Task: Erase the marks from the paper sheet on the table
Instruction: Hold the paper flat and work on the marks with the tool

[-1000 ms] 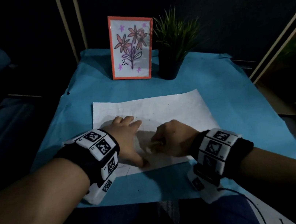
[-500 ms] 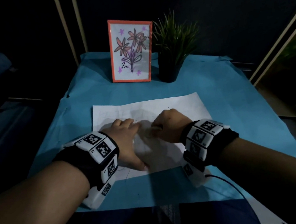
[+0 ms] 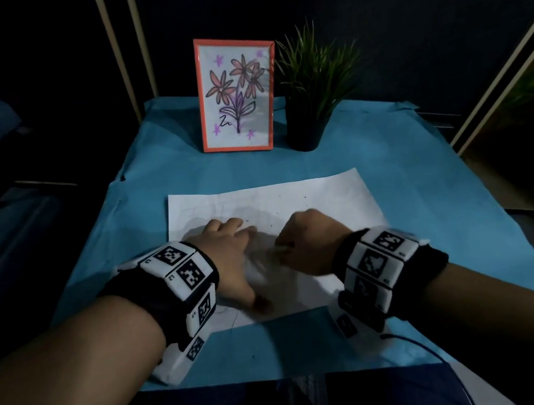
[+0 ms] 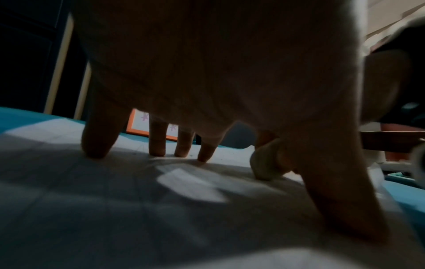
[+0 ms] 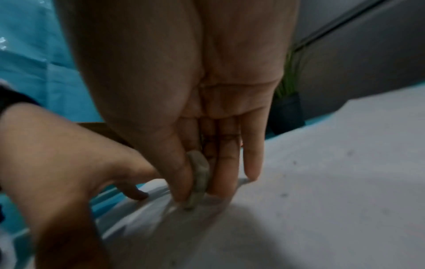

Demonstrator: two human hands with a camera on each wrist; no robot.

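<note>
My right hand (image 3: 302, 242) pinches eraser (image 5: 198, 179), tip on paper sheet (image 3: 309, 196); left hand (image 3: 232, 259) splayed flat beside it; remaining specks probably lie beyond fingers.

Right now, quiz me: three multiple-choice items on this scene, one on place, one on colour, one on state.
1. Where is the potted plant?
A. right of the framed drawing
B. on the paper sheet
C. left of the drawing

2. The drawing's frame is:
A. green
B. orange
C. black

3. The right hand:
A. lies flat
B. hangs idle
C. pinches an eraser against the paper

Answers:
1 A, plant stands beside the frame's right edge.
2 B, orange border.
3 C, fingers and thumb clamp it; the left hand presses the sheet.
</note>
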